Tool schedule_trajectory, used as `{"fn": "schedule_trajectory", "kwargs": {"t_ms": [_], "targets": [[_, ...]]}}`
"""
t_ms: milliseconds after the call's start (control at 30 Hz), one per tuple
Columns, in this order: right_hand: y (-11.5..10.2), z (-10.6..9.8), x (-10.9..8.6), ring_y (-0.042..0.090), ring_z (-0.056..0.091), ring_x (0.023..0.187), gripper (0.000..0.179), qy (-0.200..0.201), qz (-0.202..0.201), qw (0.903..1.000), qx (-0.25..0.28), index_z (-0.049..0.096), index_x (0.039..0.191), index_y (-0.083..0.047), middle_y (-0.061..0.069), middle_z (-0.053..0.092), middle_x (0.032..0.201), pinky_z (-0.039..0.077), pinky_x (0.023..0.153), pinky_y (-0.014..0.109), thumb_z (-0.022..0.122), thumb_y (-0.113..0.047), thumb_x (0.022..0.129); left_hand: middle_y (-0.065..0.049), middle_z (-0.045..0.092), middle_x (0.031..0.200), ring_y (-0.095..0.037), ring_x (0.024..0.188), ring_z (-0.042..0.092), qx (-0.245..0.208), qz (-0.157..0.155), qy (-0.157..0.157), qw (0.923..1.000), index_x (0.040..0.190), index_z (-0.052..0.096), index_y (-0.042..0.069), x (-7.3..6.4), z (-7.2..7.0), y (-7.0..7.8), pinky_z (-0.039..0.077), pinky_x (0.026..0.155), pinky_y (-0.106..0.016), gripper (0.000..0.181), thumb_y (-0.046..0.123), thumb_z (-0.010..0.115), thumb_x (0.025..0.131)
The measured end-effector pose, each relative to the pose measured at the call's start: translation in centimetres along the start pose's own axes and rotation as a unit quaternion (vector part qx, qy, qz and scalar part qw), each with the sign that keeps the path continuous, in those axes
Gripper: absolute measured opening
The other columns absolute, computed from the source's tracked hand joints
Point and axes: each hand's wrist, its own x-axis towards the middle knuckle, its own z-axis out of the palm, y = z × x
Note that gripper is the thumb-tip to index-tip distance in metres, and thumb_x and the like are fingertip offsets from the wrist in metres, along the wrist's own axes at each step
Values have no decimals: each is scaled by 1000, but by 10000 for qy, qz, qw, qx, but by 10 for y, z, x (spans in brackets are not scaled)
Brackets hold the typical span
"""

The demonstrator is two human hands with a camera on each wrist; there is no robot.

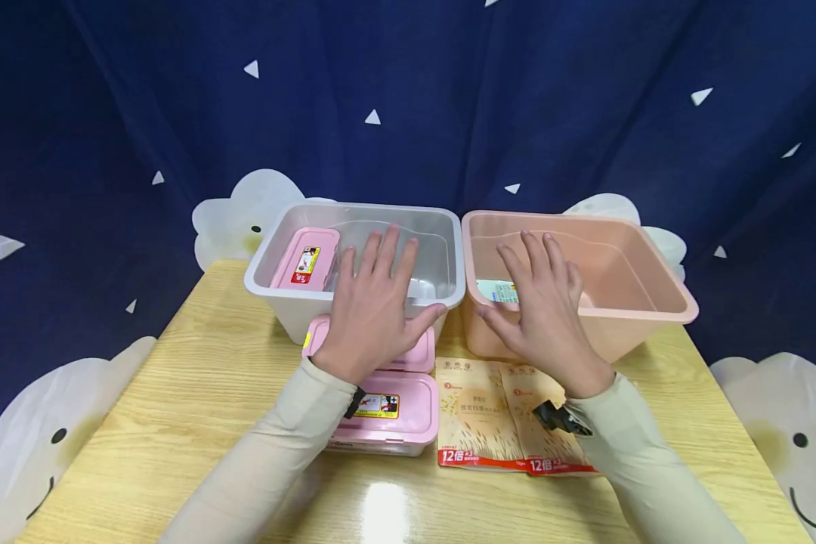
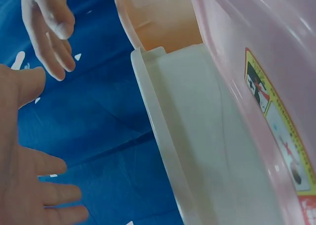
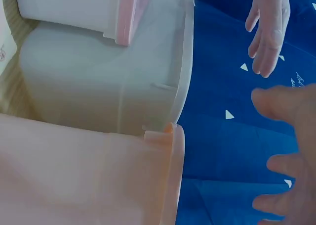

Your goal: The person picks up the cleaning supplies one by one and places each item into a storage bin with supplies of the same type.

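My left hand [image 1: 374,313] is spread with straight fingers above the front rim of a grey bin [image 1: 356,298]. It holds nothing. Inside that bin, at the left, lies a pink-lidded box [image 1: 284,264] with a red and yellow label. Over the front of a peach bin [image 1: 653,272] hovers my right hand [image 1: 551,325], fingers extended and nothing in them. A white and green packet [image 1: 489,290] shows partly in the peach bin. In the left wrist view the left hand [image 2: 29,185] appears apart from the bins, as does the right hand [image 3: 301,170] in the right wrist view.
Two more pink-lidded boxes, a rear one [image 1: 418,351] and a front one [image 1: 415,412], stand before the grey bin, partly under the left arm. Two tan pouches, one left [image 1: 472,408] and one right [image 1: 533,400], lie overlapping on the wooden table [image 1: 177,393]. Behind hangs a blue curtain [image 1: 421,60].
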Motion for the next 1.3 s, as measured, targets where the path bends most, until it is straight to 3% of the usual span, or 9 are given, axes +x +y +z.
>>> {"fn": "schedule_trajectory", "kwargs": {"t_ms": [200, 333, 767, 1000, 1300], "targets": [[-1, -1, 2, 41, 47, 130, 48, 317, -249, 9971, 638, 62, 123, 0, 21, 56, 137, 38, 108, 57, 78, -17, 81, -16, 53, 146, -33, 129, 55, -882, 395, 596, 9935, 134, 55, 5, -2, -4, -1, 45, 107, -50, 60, 43, 65, 88], [1, -2, 1, 37, 52, 121, 39, 393, -374, 9954, 793, 67, 116, 0, 19, 62, 128, 44, 100, 52, 77, -16, 82, -15, 58, 141, -34, 126, 58, -1349, 693, 846, 9848, 128, 60, 5, -7, -9, -2, 46, 108, -48, 53, 36, 70, 86], [-4, -1, -1, 29, 58, 117, 29, 8, -599, 9906, 1228, 70, 112, -3, 12, 66, 121, 45, 102, 45, 74, -13, 85, -12, 57, 144, -31, 133, 53, -1649, 862, 206, 9823, 137, 56, 6, -22, -6, -26, 41, 114, -47, 64, 43, 70, 87], [-4, 4, -2, 25, 59, 117, 38, -375, -595, 9912, 1120, 65, 121, -4, 9, 66, 123, 50, 98, 42, 73, -15, 86, -12, 55, 145, -31, 138, 48, -1913, 909, -171, 9772, 138, 55, 5, -25, -6, -40, 36, 119, -47, 64, 41, 71, 87], [-5, 5, -4, 22, 60, 115, 39, -605, -643, 9885, 1225, 64, 123, -5, 8, 64, 125, 55, 96, 36, 74, -17, 87, -12, 55, 145, -31, 137, 48, -1732, 1094, -170, 9786, 137, 56, 5, -31, 0, -76, 34, 119, -49, 62, 38, 70, 86]]}}
